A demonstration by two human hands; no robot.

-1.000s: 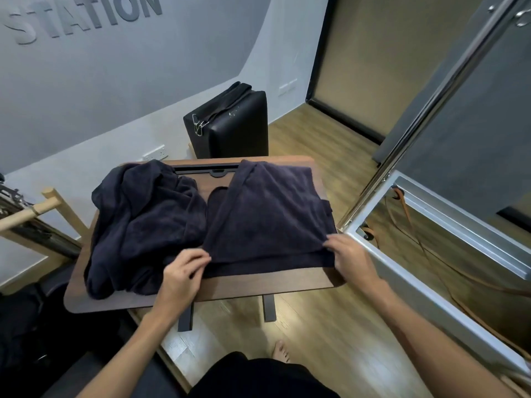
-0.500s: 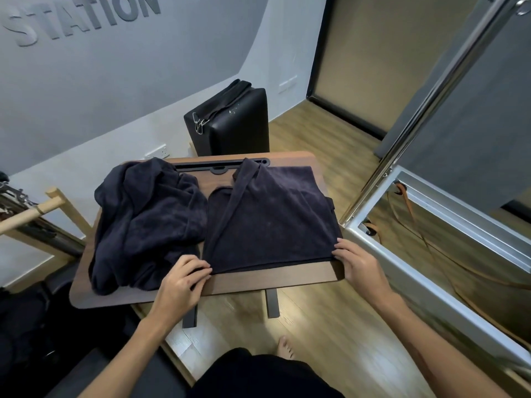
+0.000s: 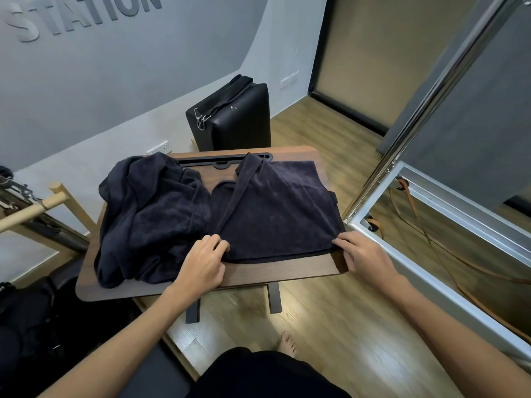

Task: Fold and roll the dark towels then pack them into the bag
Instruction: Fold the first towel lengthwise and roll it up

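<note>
A dark towel (image 3: 281, 208) lies partly folded and flat on the right half of the small wooden table (image 3: 287, 272). My left hand (image 3: 205, 261) pinches its near left corner. My right hand (image 3: 365, 255) grips its near right corner at the table's edge. A heap of crumpled dark towels (image 3: 152, 219) covers the left half of the table. A black bag (image 3: 232, 119) with a strap over its top stands on the floor behind the table.
A metal frame with a chrome pole (image 3: 425, 110) stands close to the right of the table. Wooden bars (image 3: 37, 205) stick out at the left. Dark things (image 3: 26, 320) lie on the floor at the lower left. My bare foot (image 3: 287, 341) is under the table's front.
The towel's near edge has been pulled toward me and laid flat on the table. Both hands stay at its near corners, and the fabric is smoother than before.
</note>
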